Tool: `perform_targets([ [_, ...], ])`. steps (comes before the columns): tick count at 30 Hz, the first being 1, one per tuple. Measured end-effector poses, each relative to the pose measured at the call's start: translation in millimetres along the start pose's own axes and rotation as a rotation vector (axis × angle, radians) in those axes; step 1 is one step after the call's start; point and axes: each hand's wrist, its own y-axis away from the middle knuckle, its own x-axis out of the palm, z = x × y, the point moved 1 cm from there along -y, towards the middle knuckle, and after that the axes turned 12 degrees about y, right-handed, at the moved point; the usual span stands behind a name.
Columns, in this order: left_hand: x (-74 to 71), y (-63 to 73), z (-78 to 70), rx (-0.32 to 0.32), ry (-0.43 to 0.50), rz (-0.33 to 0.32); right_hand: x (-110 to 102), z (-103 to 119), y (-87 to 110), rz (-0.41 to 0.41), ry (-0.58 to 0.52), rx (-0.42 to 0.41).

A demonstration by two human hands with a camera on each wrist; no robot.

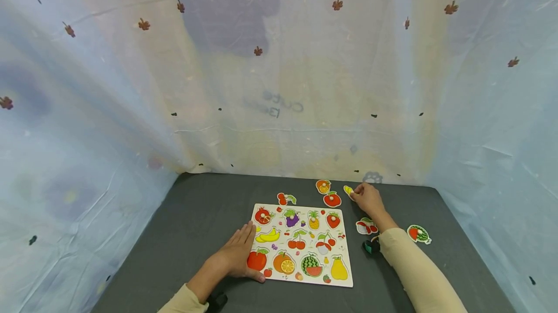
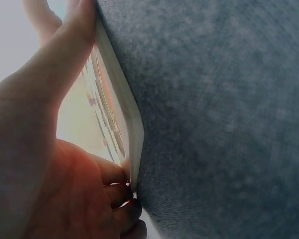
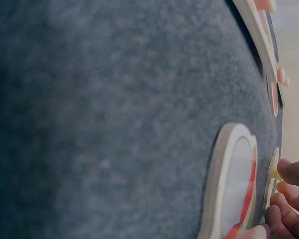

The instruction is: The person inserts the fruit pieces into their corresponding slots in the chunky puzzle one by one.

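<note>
A white wooden fruit puzzle board [image 1: 301, 250] lies flat on the dark grey table. My left hand [image 1: 239, 253] rests along the board's left edge, fingers extended and thumb at the lower left corner; the left wrist view has the board's side edge [image 2: 134, 132] close by the fingers. Beyond the board's far right corner, my right hand [image 1: 368, 199] pinches a yellow fruit puzzle piece [image 1: 348, 190] by its small knob, low over the table. Fingertips hide part of that piece. Nearer to the right wrist lies a red and white fruit piece [image 1: 365, 226].
Above the board lie a cherry piece [image 1: 286, 199], an orange piece [image 1: 323, 186] and a red fruit piece [image 1: 332, 199]. A watermelon piece [image 1: 418, 234] is right of the right forearm. A patterned cloth [image 1: 279, 85] hangs around the table [image 1: 209, 206].
</note>
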Motion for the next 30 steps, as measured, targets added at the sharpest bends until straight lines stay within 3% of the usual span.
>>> perform_targets([
  [14,0.4,-0.4,0.7,-0.002,-0.005,0.001,4.3,1.4,-2.9,0.010,0.022,0.051],
  [30,2.3,-2.8,2.9,-0.006,-0.018,-0.005,2.1,2.7,0.4,0.012,0.047,0.054],
])
